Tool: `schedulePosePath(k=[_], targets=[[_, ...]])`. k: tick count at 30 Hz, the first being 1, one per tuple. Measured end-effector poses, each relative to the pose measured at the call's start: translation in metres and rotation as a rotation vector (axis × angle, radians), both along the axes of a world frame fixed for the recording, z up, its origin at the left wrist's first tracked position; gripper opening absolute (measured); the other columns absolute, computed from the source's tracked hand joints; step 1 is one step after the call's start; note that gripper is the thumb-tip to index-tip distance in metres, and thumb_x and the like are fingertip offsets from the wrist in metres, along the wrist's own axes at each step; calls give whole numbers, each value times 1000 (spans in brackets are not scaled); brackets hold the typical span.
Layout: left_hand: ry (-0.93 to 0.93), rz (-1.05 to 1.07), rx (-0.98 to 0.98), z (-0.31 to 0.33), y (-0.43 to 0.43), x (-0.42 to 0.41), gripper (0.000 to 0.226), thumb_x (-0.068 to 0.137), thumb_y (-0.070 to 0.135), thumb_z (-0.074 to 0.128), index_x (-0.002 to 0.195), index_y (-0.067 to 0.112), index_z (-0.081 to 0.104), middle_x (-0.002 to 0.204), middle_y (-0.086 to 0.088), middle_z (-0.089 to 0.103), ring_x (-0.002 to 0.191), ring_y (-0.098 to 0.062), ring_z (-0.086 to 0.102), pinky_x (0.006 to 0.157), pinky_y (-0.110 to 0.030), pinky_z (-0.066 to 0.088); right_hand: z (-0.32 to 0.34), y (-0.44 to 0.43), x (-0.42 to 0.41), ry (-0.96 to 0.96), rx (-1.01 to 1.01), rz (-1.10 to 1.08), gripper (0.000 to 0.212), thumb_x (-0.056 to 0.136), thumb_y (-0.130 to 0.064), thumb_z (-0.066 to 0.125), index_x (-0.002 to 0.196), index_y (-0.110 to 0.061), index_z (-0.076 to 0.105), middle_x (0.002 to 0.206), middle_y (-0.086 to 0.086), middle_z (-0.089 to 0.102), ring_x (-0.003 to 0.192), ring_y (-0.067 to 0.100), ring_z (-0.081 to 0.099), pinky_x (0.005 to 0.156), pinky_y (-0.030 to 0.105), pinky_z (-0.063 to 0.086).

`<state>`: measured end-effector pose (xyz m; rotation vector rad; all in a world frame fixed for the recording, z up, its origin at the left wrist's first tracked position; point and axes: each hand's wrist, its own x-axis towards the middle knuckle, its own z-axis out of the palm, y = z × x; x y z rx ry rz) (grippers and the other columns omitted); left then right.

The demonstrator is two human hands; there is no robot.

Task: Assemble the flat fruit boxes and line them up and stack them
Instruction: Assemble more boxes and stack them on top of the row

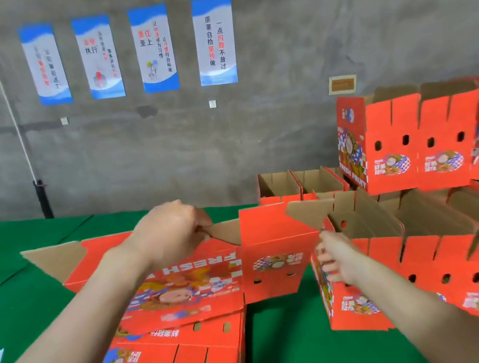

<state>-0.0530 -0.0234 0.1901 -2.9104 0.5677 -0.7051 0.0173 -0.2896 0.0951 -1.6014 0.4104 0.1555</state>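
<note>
Corrugated red flat box (269,239) | left hand (168,233) pinches brown flap (224,232) | right hand (335,257) grasp unclear

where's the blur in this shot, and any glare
Head view: motion blur smears the upper stacked boxes at the right edge and the right hand; same view, posters soft; light flat, no glare.

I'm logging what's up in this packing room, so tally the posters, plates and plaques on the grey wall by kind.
Blue and white posters: 5 (four whole, one cut off at the left edge)
Small white wall plates: 2
Brown plaque: 1
Total: 8
</note>
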Motion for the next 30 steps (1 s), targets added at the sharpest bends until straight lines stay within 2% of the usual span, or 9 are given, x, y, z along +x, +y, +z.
schedulePosePath(k=[2,5,6,9,12,18,23,26,30], targets=[[4,-31,-1,17,-14,-1,14,84,24,63,95,24,72,92,-2,72,93,-25,64,64,-27,39,5,-13,-10,-165,-42,-69,47,102,-39,36,114,0,60,107,14,59,102,30,55,94,40,41],[15,-84,24,28,-39,-5,15,83,24,65,96,23,73,91,1,71,90,-20,63,63,-24,38,15,-32,-24,-321,74,-140,37,101,-39,37,107,-8,56,85,7,54,79,22,52,79,33,43],[25,-108,15,29,-47,-6,14,83,23,66,94,22,73,89,1,71,88,-18,62,62,-24,38,17,-39,-27,-354,133,-160,37,101,-40,37,114,-9,55,86,6,55,80,22,54,79,33,42],[90,-207,-49,30,-68,-10,8,80,17,70,86,16,75,80,-1,71,73,-16,60,60,-23,36,26,-63,-40,-458,282,-185,61,98,-49,38,138,-4,44,139,12,50,129,29,47,110,39,31],[189,-272,-142,27,-86,-11,5,78,12,73,83,12,75,74,-2,70,66,-14,57,61,-25,40,36,-91,-56,-642,383,-32,58,90,-51,42,130,-11,55,121,2,65,112,13,60,101,29,41],[281,-324,-198,8,-130,-4,9,77,13,76,85,18,77,76,3,72,64,-3,60,62,-18,44,32,-148,-80,-594,-139,179,27,78,-6,74,101,-19,68,89,-12,73,82,-2,67,72,13,49],[267,-441,-632,8,-167,-5,14,83,10,72,93,20,72,67,22,69,64,11,60,66,-5,43,28,-209,-99,-587,-100,84,20,81,2,69,88,-17,70,78,-9,73,72,5,67,66,16,50],[241,-395,-880,11,-176,-4,14,93,7,57,102,12,67,70,6,72,62,1,63,75,-18,51,25,-248,-112,-566,-109,17,16,81,3,68,88,-12,70,76,-4,72,74,13,64,73,25,49],[232,-232,-730,0,-196,-11,12,94,16,59,90,14,70,74,0,72,63,-6,63,72,-27,49,24,-287,-126,-551,-91,-53,14,81,3,68,88,-9,70,79,4,71,75,21,63,76,34,48]])
